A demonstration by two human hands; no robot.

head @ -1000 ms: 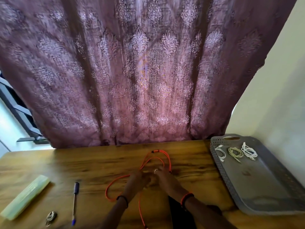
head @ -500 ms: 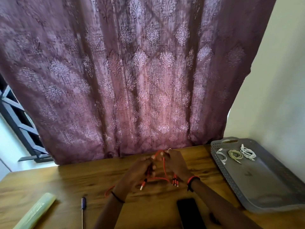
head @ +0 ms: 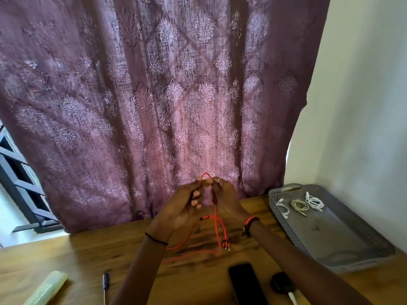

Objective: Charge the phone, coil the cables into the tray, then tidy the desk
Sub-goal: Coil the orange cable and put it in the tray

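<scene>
Red cable (head: 217,219) loops between raised left hand (head: 187,208) and right hand (head: 226,201), both pinching it above desk (head: 99,254)

Daylight glows through curtain (head: 165,102); desk (head: 66,256) dim; soft motion blur, wide-angle edge bending.

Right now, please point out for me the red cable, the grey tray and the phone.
red cable (head: 216,221): head view, on the strand hanging above the plugs.
grey tray (head: 348,238): head view, on a bare part of its floor.
phone (head: 246,285): head view, on the middle of its dark face.
</scene>
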